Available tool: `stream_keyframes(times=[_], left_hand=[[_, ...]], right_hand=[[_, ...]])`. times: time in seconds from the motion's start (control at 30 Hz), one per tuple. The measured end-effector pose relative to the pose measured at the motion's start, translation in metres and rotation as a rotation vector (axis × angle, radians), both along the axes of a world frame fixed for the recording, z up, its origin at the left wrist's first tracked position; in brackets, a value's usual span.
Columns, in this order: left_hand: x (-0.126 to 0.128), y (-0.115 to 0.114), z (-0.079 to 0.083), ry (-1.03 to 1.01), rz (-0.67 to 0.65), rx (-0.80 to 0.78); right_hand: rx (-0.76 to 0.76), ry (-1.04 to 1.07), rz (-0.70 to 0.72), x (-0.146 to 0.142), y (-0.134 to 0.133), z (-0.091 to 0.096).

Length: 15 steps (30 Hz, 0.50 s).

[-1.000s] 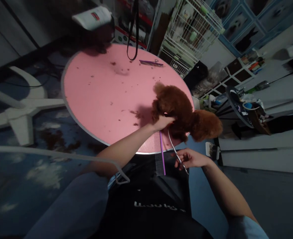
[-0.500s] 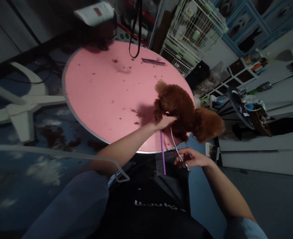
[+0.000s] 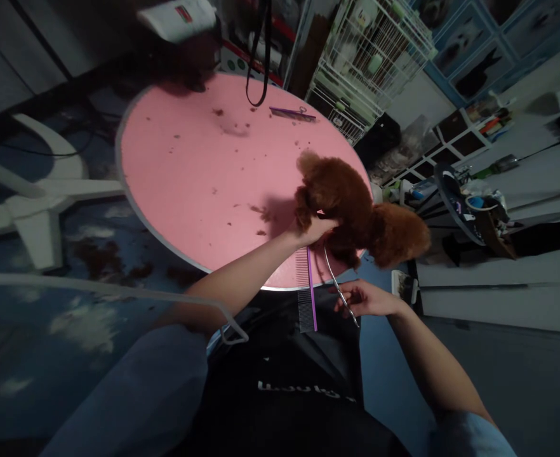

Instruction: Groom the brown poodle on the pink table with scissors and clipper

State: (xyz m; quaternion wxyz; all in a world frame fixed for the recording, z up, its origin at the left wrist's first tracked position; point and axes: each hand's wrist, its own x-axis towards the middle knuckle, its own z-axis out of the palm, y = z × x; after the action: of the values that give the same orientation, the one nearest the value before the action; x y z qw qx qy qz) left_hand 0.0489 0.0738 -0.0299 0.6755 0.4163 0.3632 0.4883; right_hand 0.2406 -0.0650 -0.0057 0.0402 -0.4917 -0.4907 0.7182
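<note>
A brown curly-coated dog [image 3: 340,190] stands near the right edge of the round pink table [image 3: 189,171], its fluffy head hanging out past the rim. My left hand [image 3: 319,230] is closed around the dog's underside, the fingers partly hidden in fur. From below that hand a purple-backed comb [image 3: 313,292] juts over the table edge; whether the fingers grip it is hard to tell. Curved silver scissors [image 3: 333,277] are in my right hand [image 3: 366,298], their tips close to the dog's leg beside my left hand.
Purple thinning shears or a comb [image 3: 292,114] lie at the table's far side, with brown hair clippings [image 3: 261,212] scattered about. A black strap loop [image 3: 257,82] hangs over the far rim. White wire cages [image 3: 375,51] stand behind. A clear-edged bar [image 3: 118,289] crosses at left.
The scissors have turned slightly in my right hand, so the handle end looks narrower. My left hand and the dog stay nearly where they were; the view has shifted a little.
</note>
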Motion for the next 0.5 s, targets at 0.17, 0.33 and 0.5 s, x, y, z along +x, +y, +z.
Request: stream_keyframes(times=[0.17,0.33,0.5], left_hand=[[0.002,0.001,-0.004,0.112,-0.079,0.104],[0.003,-0.001,0.0,0.078,-0.109,0.067],[0.0,-0.003,0.006,0.047,-0.109,0.054]], right_hand=[[0.02,-0.038,-0.006,0.006,0.002,-0.001],[0.008,-0.039,0.002,0.01,0.003,-0.003],[-0.013,-0.033,-0.006,0.008,0.003,-0.003]])
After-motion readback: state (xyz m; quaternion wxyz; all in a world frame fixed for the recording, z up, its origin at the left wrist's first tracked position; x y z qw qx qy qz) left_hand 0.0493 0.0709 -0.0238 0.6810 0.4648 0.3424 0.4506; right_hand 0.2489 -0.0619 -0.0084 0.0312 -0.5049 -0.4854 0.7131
